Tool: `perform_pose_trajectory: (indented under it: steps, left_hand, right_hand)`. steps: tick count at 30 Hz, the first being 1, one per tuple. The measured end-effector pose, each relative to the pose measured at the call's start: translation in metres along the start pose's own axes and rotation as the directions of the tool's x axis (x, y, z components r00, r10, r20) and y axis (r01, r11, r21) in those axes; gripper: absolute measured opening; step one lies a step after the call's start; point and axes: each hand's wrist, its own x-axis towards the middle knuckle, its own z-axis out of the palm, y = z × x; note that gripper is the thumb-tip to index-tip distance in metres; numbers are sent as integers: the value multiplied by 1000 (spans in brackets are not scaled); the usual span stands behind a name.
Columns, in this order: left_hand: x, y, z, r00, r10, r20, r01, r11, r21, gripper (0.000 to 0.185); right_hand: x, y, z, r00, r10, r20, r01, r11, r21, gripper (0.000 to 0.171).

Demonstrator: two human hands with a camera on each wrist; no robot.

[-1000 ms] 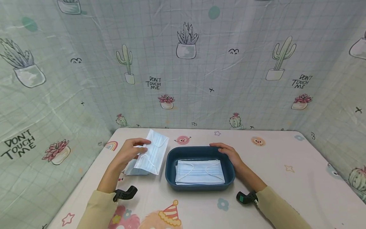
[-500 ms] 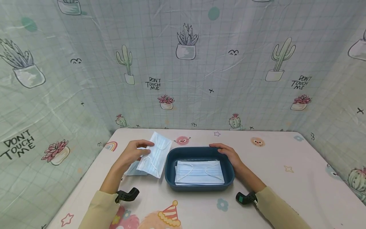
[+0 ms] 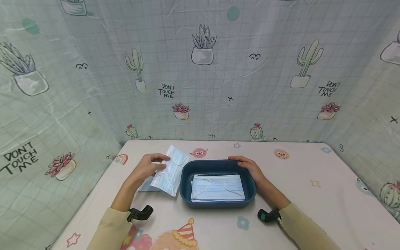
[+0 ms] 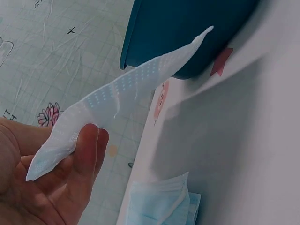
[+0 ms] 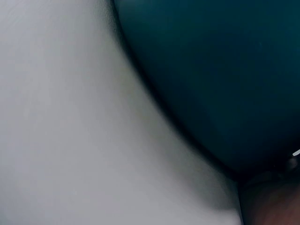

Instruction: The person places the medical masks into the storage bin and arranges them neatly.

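- Left hand [image 3: 145, 169] pinching a mask [image 3: 170, 169] by its edge, left of centre, just beside the tray [image 3: 187, 170]; mask now nearer the tray rim than a second ago.
- Right hand [image 3: 250, 167] resting on the tray's far right rim, fingers relaxed, unmoved.
- More masks [image 3: 217, 187] lying flat inside the tray.
- Small pile [image 3: 146, 186] on the table [image 3: 312, 208] under the left hand.

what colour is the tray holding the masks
Dark blue-teal. The tray shows best in the head view, with pale blue masks lying inside.
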Motion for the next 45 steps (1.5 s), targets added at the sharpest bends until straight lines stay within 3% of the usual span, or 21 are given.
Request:
perform_pose_trajectory:
  steps: [14, 27, 45]
  left_hand:
    - [4, -3, 9, 999, -25, 26, 25, 1000, 0, 30]
    - [4, -6, 14, 999, -6, 36, 5, 1000, 23, 30]
    - [2, -1, 11, 998, -21, 52, 21, 1000, 0, 30]
  right_hand:
    - [2, -1, 0, 1000, -12, 3, 12, 1000, -17, 45]
    - [2, 0, 0, 1000, -6, 11, 6, 999, 35, 45]
    - [2, 3, 0, 1000, 2, 11, -2, 998, 62, 44]
